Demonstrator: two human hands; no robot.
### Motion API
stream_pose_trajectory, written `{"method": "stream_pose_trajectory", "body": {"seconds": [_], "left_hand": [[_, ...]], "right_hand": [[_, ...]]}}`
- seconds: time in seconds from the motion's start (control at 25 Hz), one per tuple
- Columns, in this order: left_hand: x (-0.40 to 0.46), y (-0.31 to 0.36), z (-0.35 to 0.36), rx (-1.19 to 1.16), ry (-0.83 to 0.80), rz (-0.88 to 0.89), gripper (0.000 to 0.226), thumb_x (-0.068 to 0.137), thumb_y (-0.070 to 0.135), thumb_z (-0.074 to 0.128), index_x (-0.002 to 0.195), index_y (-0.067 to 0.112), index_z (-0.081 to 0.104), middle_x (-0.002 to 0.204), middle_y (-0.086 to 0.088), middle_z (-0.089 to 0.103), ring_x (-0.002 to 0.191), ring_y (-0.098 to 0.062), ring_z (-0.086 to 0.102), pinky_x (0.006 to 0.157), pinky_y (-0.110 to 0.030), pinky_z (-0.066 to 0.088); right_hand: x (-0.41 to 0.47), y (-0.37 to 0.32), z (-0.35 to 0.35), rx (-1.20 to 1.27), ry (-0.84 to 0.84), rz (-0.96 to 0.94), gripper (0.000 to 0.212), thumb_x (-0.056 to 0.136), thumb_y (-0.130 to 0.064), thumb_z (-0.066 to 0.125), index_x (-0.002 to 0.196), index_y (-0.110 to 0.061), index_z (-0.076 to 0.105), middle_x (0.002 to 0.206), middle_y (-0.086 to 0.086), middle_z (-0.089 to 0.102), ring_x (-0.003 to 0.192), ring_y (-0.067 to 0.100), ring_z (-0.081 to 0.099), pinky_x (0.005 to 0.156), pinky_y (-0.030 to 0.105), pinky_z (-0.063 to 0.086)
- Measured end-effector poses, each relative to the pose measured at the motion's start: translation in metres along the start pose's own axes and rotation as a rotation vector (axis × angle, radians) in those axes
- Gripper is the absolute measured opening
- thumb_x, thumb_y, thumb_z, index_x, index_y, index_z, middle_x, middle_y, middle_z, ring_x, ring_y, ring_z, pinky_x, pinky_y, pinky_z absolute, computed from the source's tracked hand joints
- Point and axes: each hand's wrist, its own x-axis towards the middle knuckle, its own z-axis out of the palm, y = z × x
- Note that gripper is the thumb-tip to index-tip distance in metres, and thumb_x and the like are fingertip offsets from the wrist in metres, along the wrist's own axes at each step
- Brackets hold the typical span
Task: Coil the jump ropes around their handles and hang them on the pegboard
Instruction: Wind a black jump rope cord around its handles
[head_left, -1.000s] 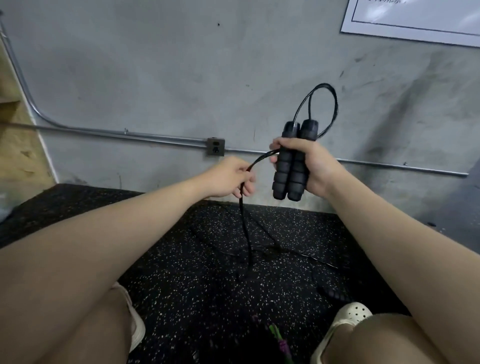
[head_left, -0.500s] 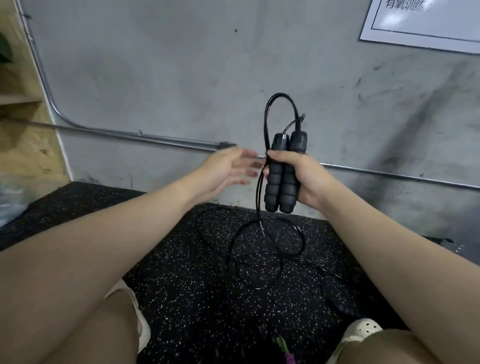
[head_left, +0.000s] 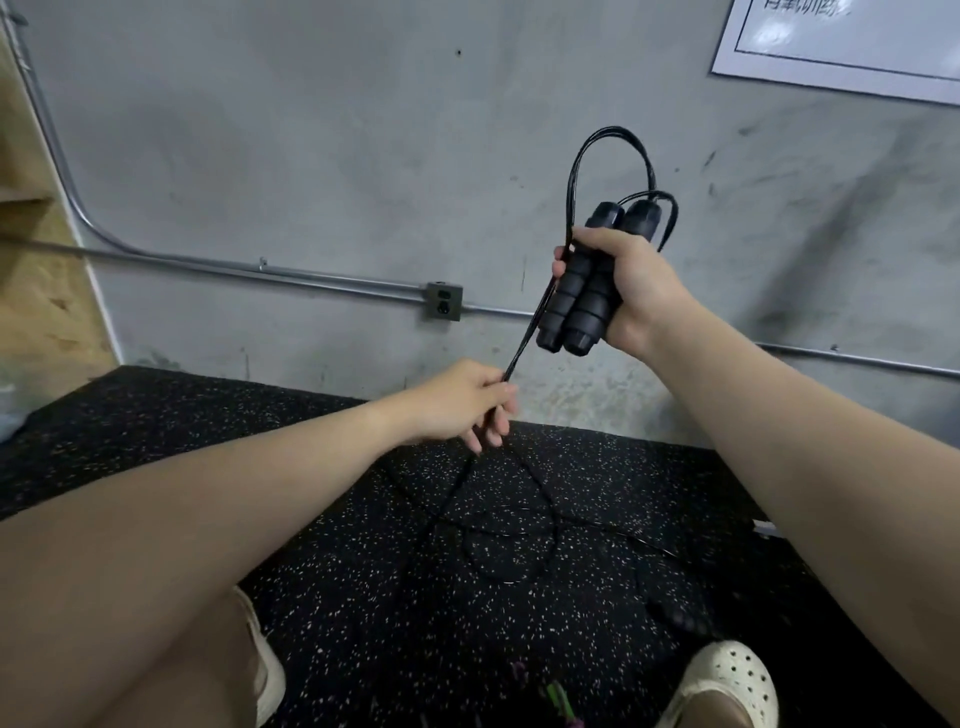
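Observation:
My right hand (head_left: 631, 288) grips the two black foam handles (head_left: 582, 291) of a jump rope side by side, upright, in front of the grey wall. Loops of thin black rope (head_left: 610, 156) arch above the handle tops. A taut stretch of rope runs down and left from the handles to my left hand (head_left: 462, 402), which pinches it below the handles. The loose remainder of the rope (head_left: 498, 530) lies tangled on the black speckled floor. No pegboard is in view.
A metal conduit with an outlet box (head_left: 444, 301) runs along the concrete wall. A plywood panel (head_left: 36, 260) stands at far left. Another dark handle (head_left: 675, 613) lies on the floor near my cream clog (head_left: 727, 686). A purple-green object (head_left: 550, 691) lies at the bottom.
My left hand was open beside the handles; it has dropped lower and now pinches the rope, pulling it taut. My right hand has lifted the handles up and to the right.

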Motion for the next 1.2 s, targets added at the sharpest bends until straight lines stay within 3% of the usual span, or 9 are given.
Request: {"method": "stream_pose_trajectory", "body": {"seconds": [0.12, 0.32, 0.48, 0.68, 0.8, 0.92, 1.04, 1.12, 1.2], "left_hand": [[0.021, 0.005, -0.034, 0.169, 0.202, 0.052, 0.026, 0.110, 0.020, 0.045, 0.090, 0.010, 0.059, 0.081, -0.012, 0.069, 0.062, -0.018, 0.067, 0.046, -0.023, 0.051], [0.047, 0.044, -0.111, 0.004, 0.512, 0.132, 0.028, 0.110, 0.015, 0.041, 0.090, 0.008, 0.059, 0.078, -0.014, 0.066, 0.055, -0.015, 0.069, 0.050, -0.026, 0.054], [0.066, 0.060, -0.141, -0.116, 0.603, 0.232, 0.030, 0.111, 0.017, 0.038, 0.086, 0.014, 0.054, 0.074, -0.008, 0.063, 0.057, -0.011, 0.068, 0.057, -0.025, 0.057], [0.092, 0.021, -0.133, -0.017, 0.622, 0.164, 0.027, 0.110, 0.016, 0.044, 0.088, 0.012, 0.059, 0.084, -0.010, 0.064, 0.068, -0.014, 0.062, 0.058, -0.023, 0.053], [0.099, -0.038, -0.117, 0.300, 0.556, -0.019, 0.013, 0.100, 0.010, 0.057, 0.109, 0.006, 0.065, 0.102, -0.010, 0.068, 0.089, -0.023, 0.064, 0.075, -0.028, 0.048], [0.095, -0.072, -0.082, 0.422, 0.488, -0.092, 0.081, 0.084, -0.008, 0.059, 0.157, 0.010, 0.029, 0.157, -0.014, 0.038, 0.144, -0.032, 0.039, 0.116, -0.040, 0.036], [0.095, -0.077, -0.044, 0.671, 0.410, 0.253, 0.103, 0.084, -0.009, 0.055, 0.165, 0.024, -0.001, 0.172, 0.004, -0.004, 0.159, -0.023, 0.004, 0.130, -0.046, 0.009], [0.093, -0.076, -0.018, 0.780, 0.173, 0.445, 0.100, 0.089, -0.003, 0.056, 0.164, 0.029, -0.002, 0.172, 0.010, -0.006, 0.159, -0.016, 0.002, 0.130, -0.042, 0.008], [0.088, -0.073, -0.004, 0.704, 0.007, 0.480, 0.087, 0.092, 0.004, 0.059, 0.163, 0.030, 0.014, 0.170, 0.008, 0.017, 0.156, -0.011, 0.016, 0.129, -0.035, 0.016]], "right_hand": [[0.008, 0.001, -0.007, -0.075, 0.060, -0.002, 0.018, 0.095, -0.013, 0.064, 0.112, -0.009, 0.058, 0.101, 0.012, 0.075, 0.070, 0.019, 0.068, 0.070, 0.029, 0.058], [0.014, 0.018, -0.031, -0.261, -0.058, 0.208, 0.014, 0.095, -0.015, 0.063, 0.107, -0.012, 0.057, 0.104, 0.009, 0.077, 0.070, 0.017, 0.065, 0.072, 0.029, 0.055], [0.022, 0.052, -0.043, -0.403, -0.211, 0.366, 0.005, 0.094, -0.013, 0.063, 0.092, -0.013, 0.059, 0.079, 0.003, 0.063, 0.069, 0.019, 0.062, 0.070, 0.029, 0.052], [0.039, 0.087, -0.063, -0.472, -0.302, 0.523, 0.010, 0.095, -0.011, 0.063, 0.088, -0.009, 0.056, 0.075, 0.006, 0.061, 0.068, 0.023, 0.064, 0.069, 0.033, 0.057], [0.052, 0.102, -0.081, -0.588, -0.381, 0.607, 0.013, 0.094, -0.009, 0.064, 0.082, -0.010, 0.057, 0.074, 0.007, 0.059, 0.065, 0.022, 0.058, 0.068, 0.033, 0.055], [0.059, 0.116, -0.096, -0.620, -0.441, 0.685, 0.013, 0.092, -0.007, 0.063, 0.081, -0.010, 0.057, 0.074, 0.006, 0.056, 0.063, 0.020, 0.053, 0.069, 0.033, 0.051], [0.065, 0.130, -0.104, -0.575, -0.458, 0.736, 0.015, 0.083, -0.009, 0.065, 0.095, -0.006, 0.056, 0.076, 0.007, 0.054, 0.064, 0.020, 0.050, 0.066, 0.032, 0.048], [0.063, 0.133, -0.108, -0.569, -0.509, 0.809, 0.027, 0.081, -0.009, 0.062, 0.106, -0.003, 0.055, 0.075, 0.007, 0.053, 0.063, 0.019, 0.048, 0.062, 0.031, 0.045], [0.058, 0.132, -0.105, -0.592, -0.605, 0.838, 0.033, 0.081, -0.006, 0.059, 0.113, -0.002, 0.056, 0.075, 0.007, 0.052, 0.062, 0.019, 0.048, 0.060, 0.030, 0.045]]}}
